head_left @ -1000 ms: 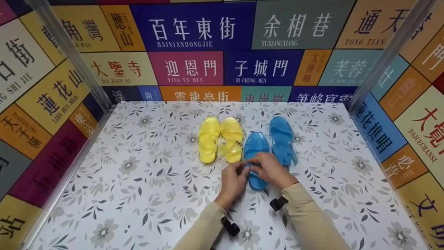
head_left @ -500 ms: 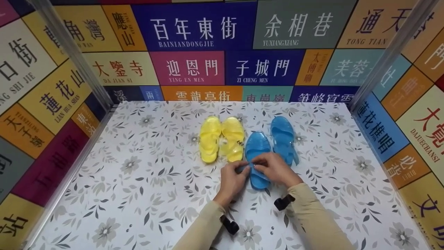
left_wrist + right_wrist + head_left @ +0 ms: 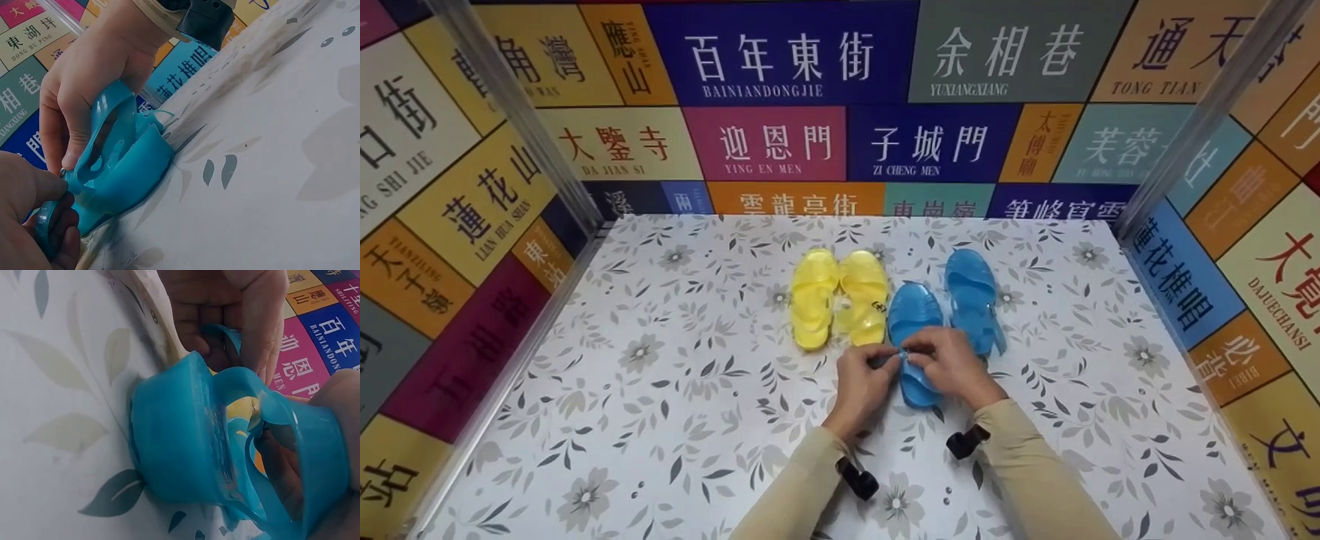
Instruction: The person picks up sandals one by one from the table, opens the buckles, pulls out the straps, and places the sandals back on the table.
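Observation:
A blue jelly sandal (image 3: 915, 304) lies on the patterned tabletop with its toe toward the back wall. Both hands meet at its ankle strap. My left hand (image 3: 864, 386) pinches the free end of the strap (image 3: 44, 225), which curls out between thumb and fingers. On the other side, my right hand (image 3: 952, 364) pinches the strap by its small metal buckle (image 3: 255, 415). In the right wrist view the strap runs through or against the buckle; which of the two I cannot tell. Fingers cover part of the sandal's middle in the head view.
The matching blue sandal (image 3: 969, 274) lies just right of and behind the held one. A pair of yellow sandals, one left (image 3: 814, 270) and one right (image 3: 861, 271), lies to the left. Sign-covered walls (image 3: 776, 142) enclose the white floral tabletop (image 3: 660, 420).
Both hands stay at the strap with only small finger shifts. The right hand moved slightly right, then back left. The sandals keep their places.

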The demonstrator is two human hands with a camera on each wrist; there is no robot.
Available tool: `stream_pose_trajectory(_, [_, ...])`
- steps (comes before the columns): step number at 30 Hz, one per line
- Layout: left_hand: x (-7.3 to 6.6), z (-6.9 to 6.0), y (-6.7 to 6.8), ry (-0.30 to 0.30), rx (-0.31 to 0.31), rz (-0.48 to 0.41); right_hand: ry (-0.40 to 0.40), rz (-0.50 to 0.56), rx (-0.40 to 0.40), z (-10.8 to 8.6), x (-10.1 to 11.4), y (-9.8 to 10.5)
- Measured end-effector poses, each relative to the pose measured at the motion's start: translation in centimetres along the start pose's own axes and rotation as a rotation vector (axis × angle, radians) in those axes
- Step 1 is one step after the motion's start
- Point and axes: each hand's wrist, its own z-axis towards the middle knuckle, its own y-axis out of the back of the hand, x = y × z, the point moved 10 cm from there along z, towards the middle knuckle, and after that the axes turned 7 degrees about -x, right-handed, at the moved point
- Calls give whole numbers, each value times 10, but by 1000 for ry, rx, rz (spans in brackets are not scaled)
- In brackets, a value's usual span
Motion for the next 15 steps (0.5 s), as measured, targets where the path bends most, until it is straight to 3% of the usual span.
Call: stream_pose_trajectory(15, [-6,3,1,-36,-20,1,7,-42,-17,1,4,0])
